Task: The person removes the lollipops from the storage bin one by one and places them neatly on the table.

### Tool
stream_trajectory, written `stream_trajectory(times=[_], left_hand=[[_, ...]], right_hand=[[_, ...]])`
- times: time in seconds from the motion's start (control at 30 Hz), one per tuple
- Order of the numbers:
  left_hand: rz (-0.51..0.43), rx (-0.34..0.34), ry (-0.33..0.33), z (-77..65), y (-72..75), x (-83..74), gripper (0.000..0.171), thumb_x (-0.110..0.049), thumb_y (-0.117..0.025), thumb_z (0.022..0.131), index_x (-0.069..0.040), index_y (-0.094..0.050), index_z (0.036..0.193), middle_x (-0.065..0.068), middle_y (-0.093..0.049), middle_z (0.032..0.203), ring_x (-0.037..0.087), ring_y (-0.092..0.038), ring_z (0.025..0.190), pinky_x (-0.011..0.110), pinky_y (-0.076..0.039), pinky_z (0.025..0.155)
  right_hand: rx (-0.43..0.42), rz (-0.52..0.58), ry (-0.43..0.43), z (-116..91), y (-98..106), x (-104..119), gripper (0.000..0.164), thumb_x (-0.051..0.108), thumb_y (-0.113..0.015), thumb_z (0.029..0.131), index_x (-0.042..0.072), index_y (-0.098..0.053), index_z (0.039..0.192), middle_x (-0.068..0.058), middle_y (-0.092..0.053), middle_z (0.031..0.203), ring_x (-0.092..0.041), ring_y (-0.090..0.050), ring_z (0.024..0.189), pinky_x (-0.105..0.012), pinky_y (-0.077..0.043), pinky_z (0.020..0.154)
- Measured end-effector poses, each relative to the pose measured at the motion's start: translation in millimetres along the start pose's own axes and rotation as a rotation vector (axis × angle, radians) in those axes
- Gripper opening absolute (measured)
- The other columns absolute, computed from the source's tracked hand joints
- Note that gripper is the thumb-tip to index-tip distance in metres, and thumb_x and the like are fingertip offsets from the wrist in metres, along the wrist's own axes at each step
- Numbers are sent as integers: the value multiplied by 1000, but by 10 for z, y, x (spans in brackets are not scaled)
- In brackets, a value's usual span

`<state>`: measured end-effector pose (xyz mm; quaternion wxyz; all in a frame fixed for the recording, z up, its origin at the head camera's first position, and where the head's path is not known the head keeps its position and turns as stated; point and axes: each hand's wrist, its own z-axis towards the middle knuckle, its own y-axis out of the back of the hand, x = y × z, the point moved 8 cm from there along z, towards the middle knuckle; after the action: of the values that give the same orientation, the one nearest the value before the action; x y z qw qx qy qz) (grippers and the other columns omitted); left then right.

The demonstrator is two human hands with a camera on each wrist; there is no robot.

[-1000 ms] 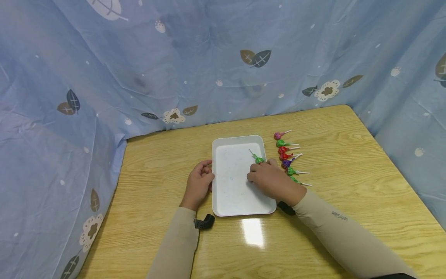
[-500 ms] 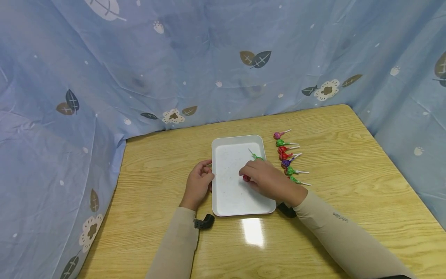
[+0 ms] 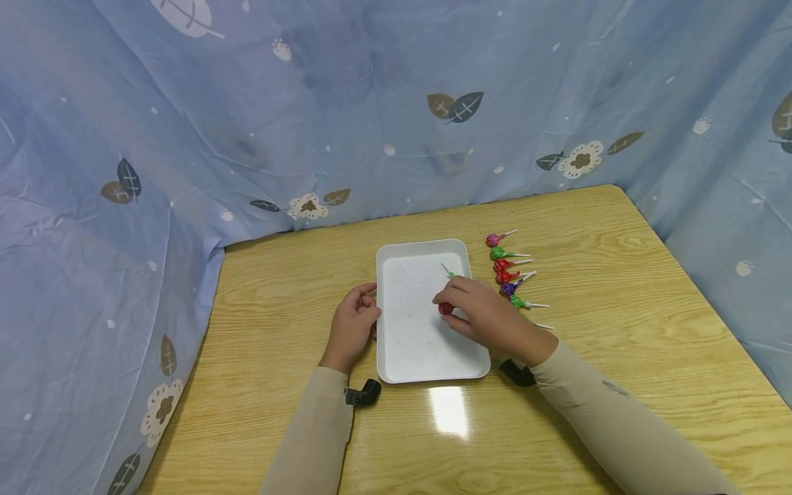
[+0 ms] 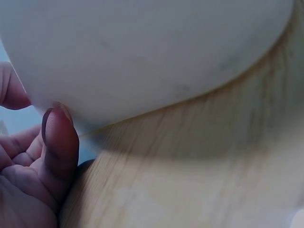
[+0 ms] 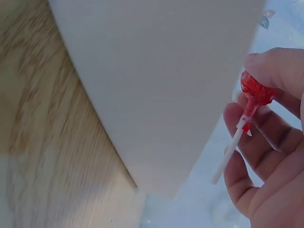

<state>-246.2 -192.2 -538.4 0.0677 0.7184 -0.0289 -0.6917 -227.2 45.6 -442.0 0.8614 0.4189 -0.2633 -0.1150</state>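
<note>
In the head view my right hand [image 3: 491, 320] is over the right part of a white tray [image 3: 408, 350], pinching a red-wrapped lollipop [image 3: 445, 309] by its round head. The right wrist view shows the thumb on the lollipop head [image 5: 259, 90], its white stick pointing down along the fingers. A green lollipop [image 3: 450, 273] lies in the tray, mostly covered by that hand. My left hand [image 3: 350, 328] rests at the tray's left side, fingers loosely bent. In the left wrist view its thumb [image 4: 61, 137] is against the outer wall.
To the tray's right, several lollipops stand in a column: pink [image 3: 492, 240], green [image 3: 498, 254], red [image 3: 502, 265], purple [image 3: 509, 289] and more green, sticks pointing right. A light wooden table [image 3: 278, 309] carries everything. A blue patterned curtain [image 3: 371, 137] hangs behind it.
The red lollipop, hidden under my right hand earlier, now shows between its fingertips. That hand moved left, then slightly back right. My left hand and the tray have stayed put.
</note>
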Motion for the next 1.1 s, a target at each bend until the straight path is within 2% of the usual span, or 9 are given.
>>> stream_trajectory(times=[0.2, 0.4, 0.63, 0.83, 1.1], left_hand=[[11, -2, 2, 8, 2, 8, 54, 1, -60, 93, -6, -65, 146, 13, -61, 96, 23, -59, 65, 28, -55, 52], [8, -6, 5, 8, 2, 20, 54, 1, -60, 92, -6, -65, 146, 12, -61, 95, 22, -58, 65, 28, -55, 52], [-6, -6, 4, 6, -8, 19, 54, 2, -61, 92, -5, -65, 146, 12, -60, 96, 21, -57, 64, 28, -54, 52], [8, -4, 2, 12, -2, 23, 54, 1, -60, 93, -5, -64, 146, 12, -61, 97, 22, -58, 66, 29, -55, 53], [23, -10, 1, 11, 3, 32, 54, -1, -60, 92, -4, -64, 146, 12, -62, 97, 21, -58, 65, 29, -55, 53]], right_hand=[[-33, 42, 14, -47, 95, -22, 28, -10, -89, 84, 6, -74, 102, -4, -64, 105, -15, -62, 87, -30, -58, 70], [-18, 32, -28, -127, 155, -89, 26, -8, -88, 85, 6, -75, 103, -2, -65, 108, -12, -64, 89, -28, -58, 69], [-26, 24, -67, -243, 233, -159, 23, -8, -87, 87, 6, -76, 102, -5, -67, 112, -18, -65, 98, -31, -60, 74], [-12, 7, -100, -358, 311, -224, 24, -9, -85, 87, 7, -73, 99, 1, -66, 108, -13, -63, 92, -32, -60, 73], [1, -17, -174, -508, 434, -322, 28, -10, -87, 85, 9, -73, 100, 4, -64, 107, -11, -61, 92, -35, -59, 75]])
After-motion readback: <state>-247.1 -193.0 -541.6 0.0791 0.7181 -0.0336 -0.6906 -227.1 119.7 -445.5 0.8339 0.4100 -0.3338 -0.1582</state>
